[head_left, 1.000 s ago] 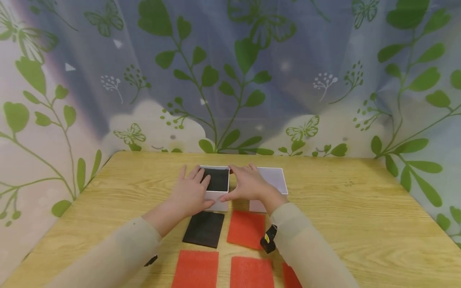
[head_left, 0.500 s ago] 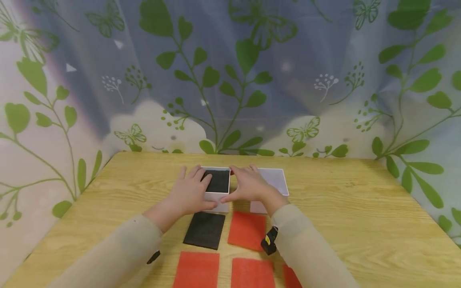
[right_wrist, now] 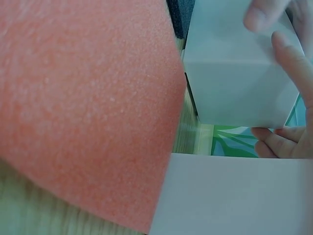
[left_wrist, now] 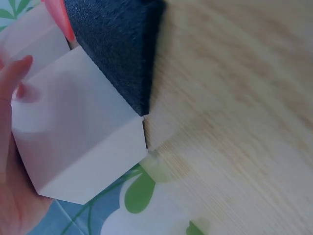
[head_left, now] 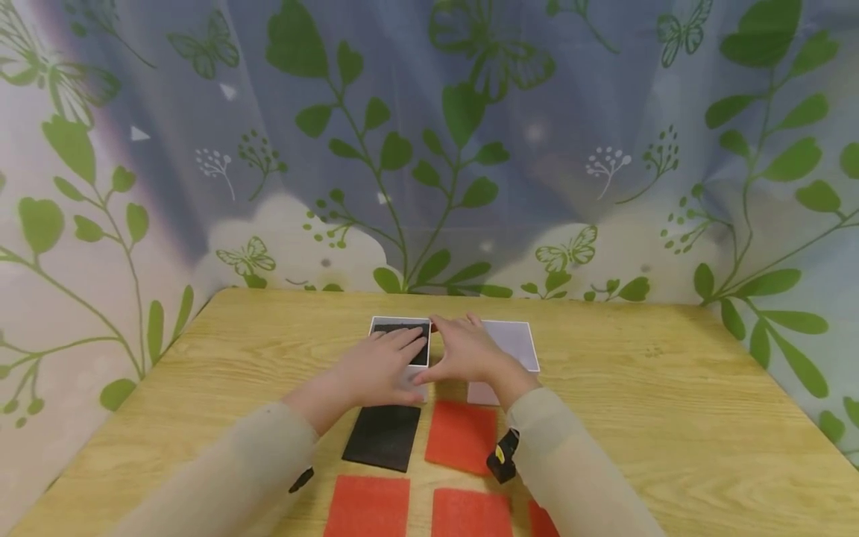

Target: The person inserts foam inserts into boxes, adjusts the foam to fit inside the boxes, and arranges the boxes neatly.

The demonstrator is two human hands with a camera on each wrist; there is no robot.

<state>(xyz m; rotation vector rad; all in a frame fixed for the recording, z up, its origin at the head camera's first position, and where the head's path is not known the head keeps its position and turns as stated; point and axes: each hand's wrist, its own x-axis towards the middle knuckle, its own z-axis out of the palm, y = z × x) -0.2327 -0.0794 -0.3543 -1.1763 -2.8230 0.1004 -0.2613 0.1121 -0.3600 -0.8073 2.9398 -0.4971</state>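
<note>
A white open-topped box (head_left: 414,378) stands near the back of the table with a black foam square (head_left: 420,356) lying inside near the rim. My left hand (head_left: 376,369) lies across this box, its fairly straight fingers over the black square and its thumb low at the front wall. My right hand (head_left: 463,350) holds the box at its right side, thumb on the front face and fingers reaching round towards the back. In the right wrist view those fingers (right_wrist: 281,142) touch the box's side wall (right_wrist: 239,93).
Immediately right stands a second white box (head_left: 513,343), partly behind my right hand. In front lie a black foam square (head_left: 382,438) and a red foam square (head_left: 461,438). Several more red squares (head_left: 367,507) lie nearer the table's front. A patterned curtain (head_left: 429,149) hangs behind.
My left hand has shifted right, its fingers moving from the box's left edge onto the black foam square inside. My right hand stays at the box's right side.
</note>
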